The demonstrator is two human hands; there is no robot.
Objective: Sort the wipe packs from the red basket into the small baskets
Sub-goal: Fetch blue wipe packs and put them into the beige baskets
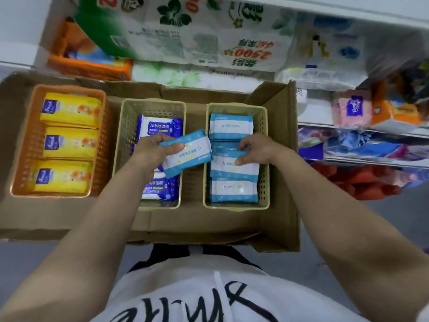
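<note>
A light-blue wipe pack [187,153] is gripped in the left hand [155,152] above the gap btwn two beige baskets. At 3 o'clock, a pack in the right beige basket [265,145] is pinched by the right hand [256,150]. Yellow packs [69,142] are seen in the orange basket [27,145] at 9 o'clock.

At frame centre, left hand [153,151] gripping a light-blue wipe pack [188,152] tilted between two beige baskets [264,159], right hand [257,151] pinching a matching pack [232,167] inside the right one, orange basket [23,145] of yellow packs [69,142] at left.
</note>
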